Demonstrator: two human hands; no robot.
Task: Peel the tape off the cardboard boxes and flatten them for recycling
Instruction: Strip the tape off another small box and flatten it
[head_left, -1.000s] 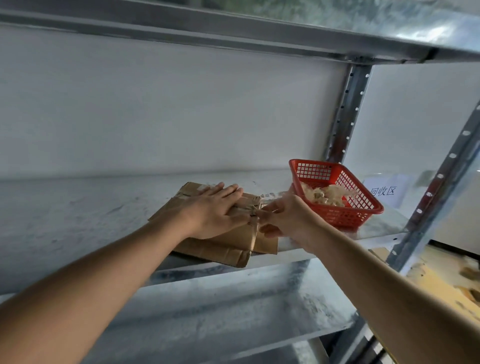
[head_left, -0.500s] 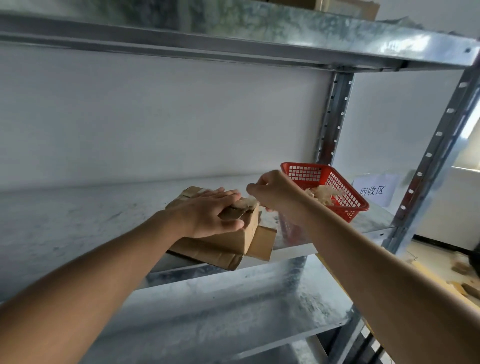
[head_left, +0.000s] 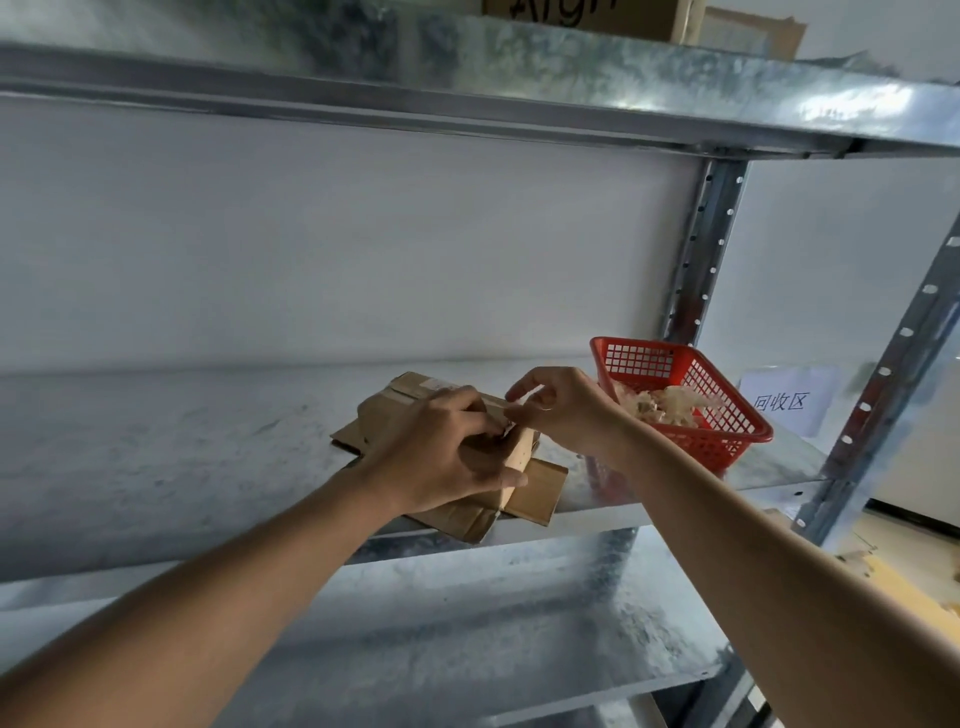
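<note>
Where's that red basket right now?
The red basket sits on the middle shelf, right of the cardboard and just beyond the right hand.

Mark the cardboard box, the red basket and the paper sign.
cardboard box (head_left: 537, 491): head view, on its lower right flap.
red basket (head_left: 727, 431): head view, on its front right wall.
paper sign (head_left: 784, 400): head view, on the printed characters.

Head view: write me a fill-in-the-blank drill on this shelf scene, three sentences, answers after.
1. The basket beside the cardboard is coloured ____.
2. The left hand rests on the flattened ____.
3. The crumpled tape scraps lie inside the ____.

Missing words: red; cardboard; basket
</note>
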